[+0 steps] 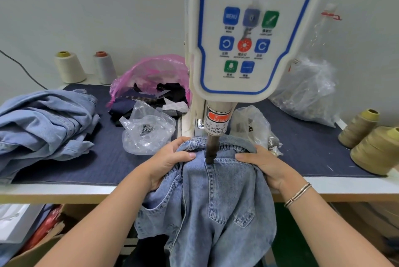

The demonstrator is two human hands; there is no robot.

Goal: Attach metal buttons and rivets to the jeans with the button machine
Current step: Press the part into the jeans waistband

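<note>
Light blue jeans (pixel 218 197) hang over the table's front edge with the waistband under the button machine (pixel 244 35). The machine's dark punch rod (pixel 209 150) stands on the denim near the waistband seam. My left hand (pixel 170 163) grips a bunched fold of the jeans just left of the rod, thumb on top. My right hand (pixel 263 163) grips the waistband just right of the rod, fingers curled round the cloth. A clear bag of metal buttons (pixel 146 130) lies left of the machine.
A pile of blue jeans (pixel 45 122) lies at the left. A pink bag of fabric scraps (pixel 151 81) and clear bags (pixel 308 91) sit behind. Thread cones stand at the back left (pixel 69 67) and the right edge (pixel 375 150). Boxes sit under the table.
</note>
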